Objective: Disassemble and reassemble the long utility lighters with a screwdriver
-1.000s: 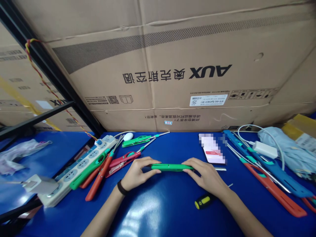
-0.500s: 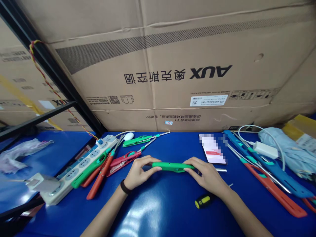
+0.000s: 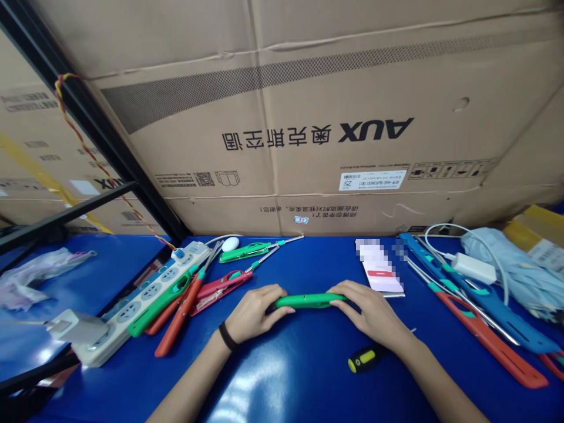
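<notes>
A green lighter body (image 3: 306, 301) lies level just above the blue table (image 3: 282, 370), held at both ends. My left hand (image 3: 255, 311), with a black band on the wrist, is closed round its left end. My right hand (image 3: 370, 311) is closed over its right end. A yellow-and-black screwdriver (image 3: 363, 359) lies on the table just under my right forearm. A phone (image 3: 379, 271) with a lit screen lies behind my right hand.
A white power strip (image 3: 145, 294) and several green, red and orange long lighters (image 3: 176, 302) lie at left. Blue and red lighters (image 3: 480, 311), a white charger (image 3: 473, 267) and a grey cloth lie at right. A large cardboard box (image 3: 308, 117) walls the back.
My left fingers have curled further over the green body's left end, and the body has tilted slightly, its left end lower than before.
</notes>
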Available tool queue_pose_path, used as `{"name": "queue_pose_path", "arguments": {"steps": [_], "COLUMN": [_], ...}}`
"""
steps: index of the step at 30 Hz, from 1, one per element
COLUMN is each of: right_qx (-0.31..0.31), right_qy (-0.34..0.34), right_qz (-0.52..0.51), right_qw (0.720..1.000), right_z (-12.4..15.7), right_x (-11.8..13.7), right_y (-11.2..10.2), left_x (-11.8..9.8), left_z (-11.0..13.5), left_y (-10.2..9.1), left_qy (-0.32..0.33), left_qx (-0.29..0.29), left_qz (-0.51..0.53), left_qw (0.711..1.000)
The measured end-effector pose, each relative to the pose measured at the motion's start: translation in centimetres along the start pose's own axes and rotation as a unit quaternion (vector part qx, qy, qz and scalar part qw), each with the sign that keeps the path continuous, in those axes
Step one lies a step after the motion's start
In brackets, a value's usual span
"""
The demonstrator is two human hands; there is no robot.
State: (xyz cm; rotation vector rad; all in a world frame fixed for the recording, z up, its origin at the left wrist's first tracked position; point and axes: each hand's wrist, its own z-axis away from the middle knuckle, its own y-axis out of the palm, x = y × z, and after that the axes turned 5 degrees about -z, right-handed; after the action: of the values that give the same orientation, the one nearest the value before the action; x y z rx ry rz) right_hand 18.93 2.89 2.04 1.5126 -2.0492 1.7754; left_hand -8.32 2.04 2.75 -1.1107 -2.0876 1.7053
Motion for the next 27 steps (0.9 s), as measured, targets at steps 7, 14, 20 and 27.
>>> {"name": "queue_pose_path", "arguments": {"steps": [7,14,20,27], "right_qx": [0.037,0.106,0.088,0.043], "right_qy": [0.037,0.097,0.078,-0.059], "right_qz": [-0.008,-0.002,0.036,0.059], "right_qw": [0.999,0.99,0.992,0.996], "right_z": [0.1,-0.6,-0.4,-0.3], "right_x": [0.7,2.1,2.7,2.0], "right_y": [-0.1,-1.2,-0.8,-0.3], "left_x": [-0.6,-1.0,-0.9,-1.2], "left_z": [-0.5,-0.6,-0.4,-0.1], "left_y": [1.2,1.4,1.6,0.7], "left_qy": [0.098,0.162,0.127,0.047], "left_qx": [-0.026,-0.091,-0.07,0.003], "left_qz": [-0.176,-0.246,-0.169,0.002], "left_qw": [0.979,0.951,0.975,0.999]}}
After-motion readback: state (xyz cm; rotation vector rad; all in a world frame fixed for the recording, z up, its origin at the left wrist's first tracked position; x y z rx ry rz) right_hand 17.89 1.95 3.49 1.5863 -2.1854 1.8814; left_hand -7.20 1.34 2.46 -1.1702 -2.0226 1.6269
